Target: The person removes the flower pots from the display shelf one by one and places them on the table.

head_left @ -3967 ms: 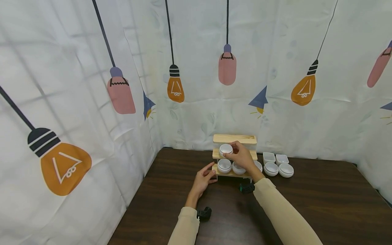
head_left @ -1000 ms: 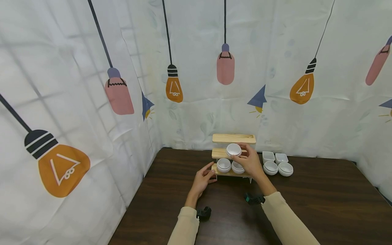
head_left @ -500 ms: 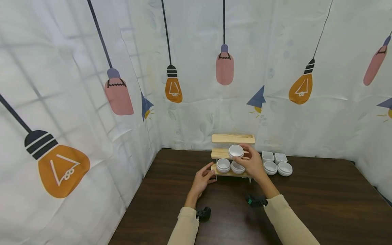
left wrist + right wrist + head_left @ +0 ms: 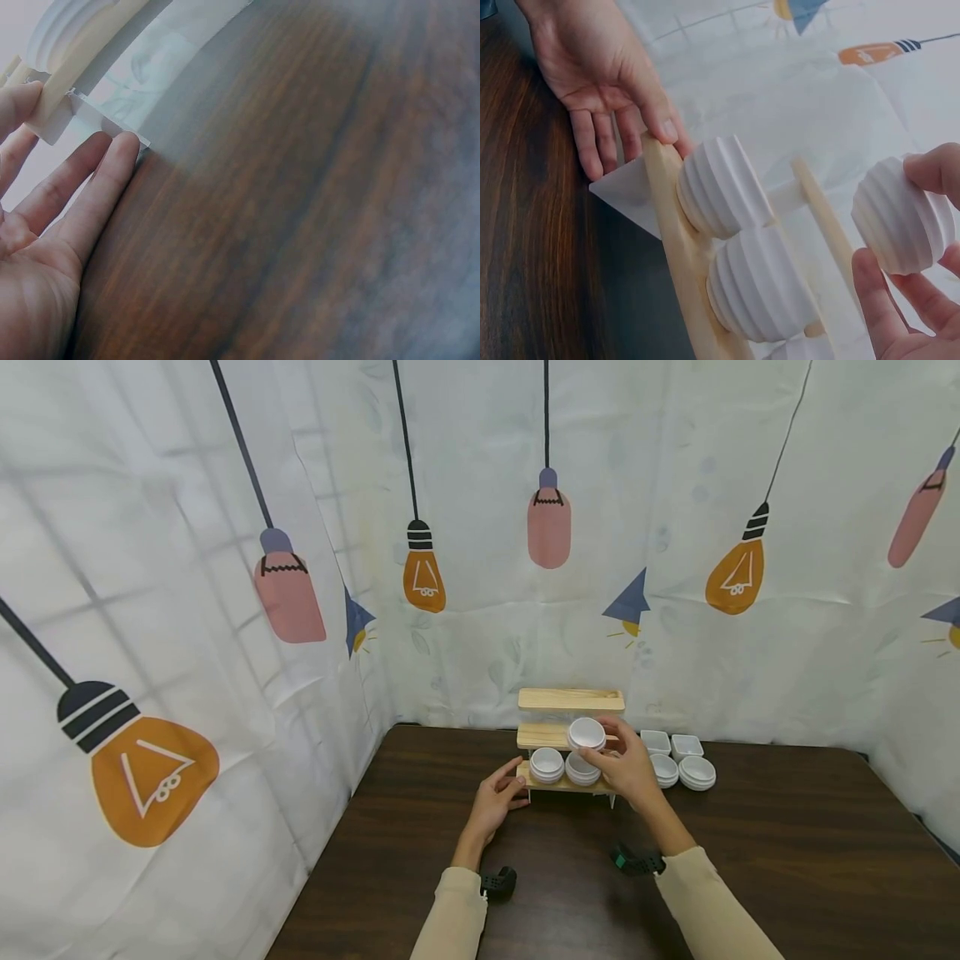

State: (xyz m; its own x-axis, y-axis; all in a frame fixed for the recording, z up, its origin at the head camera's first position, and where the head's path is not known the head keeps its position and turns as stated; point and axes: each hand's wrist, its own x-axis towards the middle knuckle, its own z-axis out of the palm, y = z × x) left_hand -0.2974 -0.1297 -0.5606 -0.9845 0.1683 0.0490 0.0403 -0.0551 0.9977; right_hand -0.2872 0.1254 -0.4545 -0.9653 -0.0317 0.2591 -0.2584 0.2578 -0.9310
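Note:
A three-tier wooden stand (image 4: 572,699) with clear side supports stands at the back of the table. My left hand (image 4: 489,810) holds its left end, the thumb (image 4: 660,124) on the lowest shelf's end and other fingers (image 4: 101,180) beside the clear support. With thumb and fingers, my right hand (image 4: 630,768) pinches a ribbed white round bowl stack (image 4: 587,734) in front of the middle shelf (image 4: 536,737); whether it touches the shelf is unclear. White round bowls (image 4: 547,765) and more bowls (image 4: 582,769) sit on the lowest shelf; a third stack (image 4: 802,349) is partly visible.
Right of the stand, two square white dishes (image 4: 656,742) stand behind round white bowls (image 4: 697,772) on the dark wooden table (image 4: 795,827). A white curtain (image 4: 480,643) printed with lamps hangs close behind the stand and along the left side.
My right hand has carried the pinched bowls rightward along the middle shelf, covering the lowest shelf's right end. My left hand has stayed at the stand's left end.

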